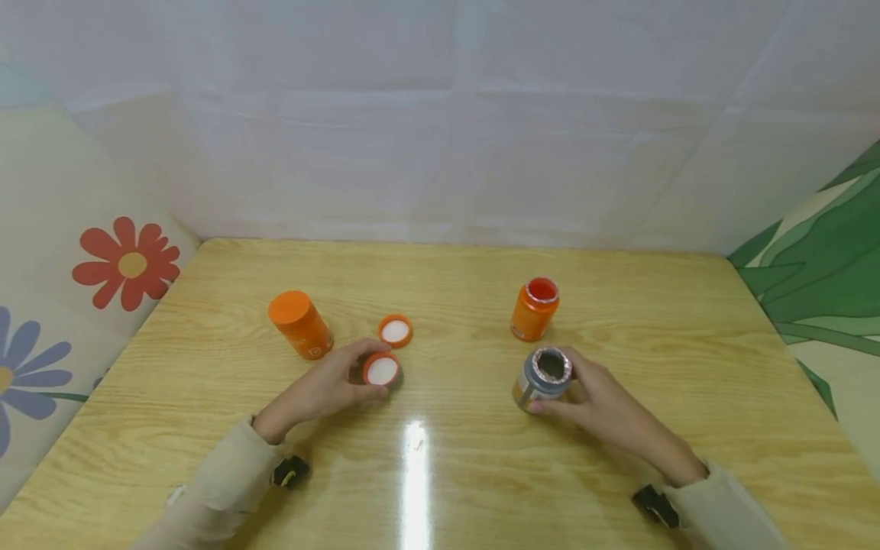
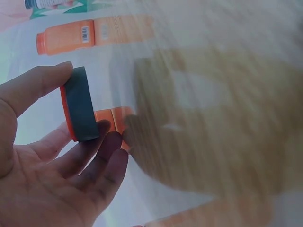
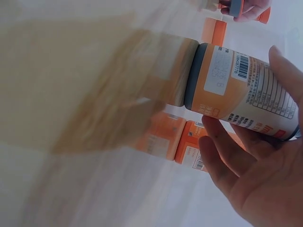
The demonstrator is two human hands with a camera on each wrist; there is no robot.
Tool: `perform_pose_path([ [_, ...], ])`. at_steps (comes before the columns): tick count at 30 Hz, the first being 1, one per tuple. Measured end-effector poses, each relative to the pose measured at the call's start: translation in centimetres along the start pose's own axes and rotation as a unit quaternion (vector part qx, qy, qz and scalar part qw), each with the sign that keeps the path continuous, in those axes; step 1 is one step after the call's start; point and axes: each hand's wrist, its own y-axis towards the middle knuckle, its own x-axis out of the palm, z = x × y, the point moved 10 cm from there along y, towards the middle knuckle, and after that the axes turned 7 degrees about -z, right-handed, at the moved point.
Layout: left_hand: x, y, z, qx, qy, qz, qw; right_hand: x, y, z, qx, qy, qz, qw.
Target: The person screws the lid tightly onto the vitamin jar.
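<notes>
My left hand (image 1: 337, 387) pinches a dark grey screw cap (image 2: 83, 105) between thumb and fingers; its white liner and orange-red inner rim face up in the head view. Just beyond it an orange cap (image 1: 395, 331) lies on the table, white liner up. On the right, my right hand (image 1: 601, 401) grips a dark grey supplement bottle (image 3: 241, 87) with an orange and white label. This bottle stands upright on the table without a cap, its ragged foil rim showing round the mouth. Whether the grey cap touches the table, I cannot tell.
A capped orange bottle (image 1: 302, 325) stands at the left, beyond my left hand. An uncapped orange bottle (image 1: 534, 312) with a red mouth stands behind the grey one. The glossy wood-grain table (image 1: 467, 473) meets a pale cloth backdrop (image 1: 454, 168) at the back.
</notes>
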Motion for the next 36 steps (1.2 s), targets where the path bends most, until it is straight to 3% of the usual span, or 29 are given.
perform_pose_path([
  [5, 0.2, -0.1, -0.1, -0.009, -0.010, 0.010, 0.9999, 0.1, -0.3, -0.4, -0.008, 0.004, -0.007, 1.000],
  [10, 0.2, -0.1, 0.4, 0.002, -0.023, 0.019, 0.9995, 0.3, -0.6, -0.8, -0.022, -0.005, -0.005, 1.000],
  [22, 0.0, -0.7, 2.5, 0.063, 0.016, 0.068, 0.9955, 1.4, -0.8, -0.9, -0.010, 0.038, -0.035, 0.999],
  [36, -0.1, -1.3, 4.4, 0.134, 0.003, 0.109, 0.9849, 2.1, -0.7, -0.3, -0.008, 0.048, -0.059, 0.997],
])
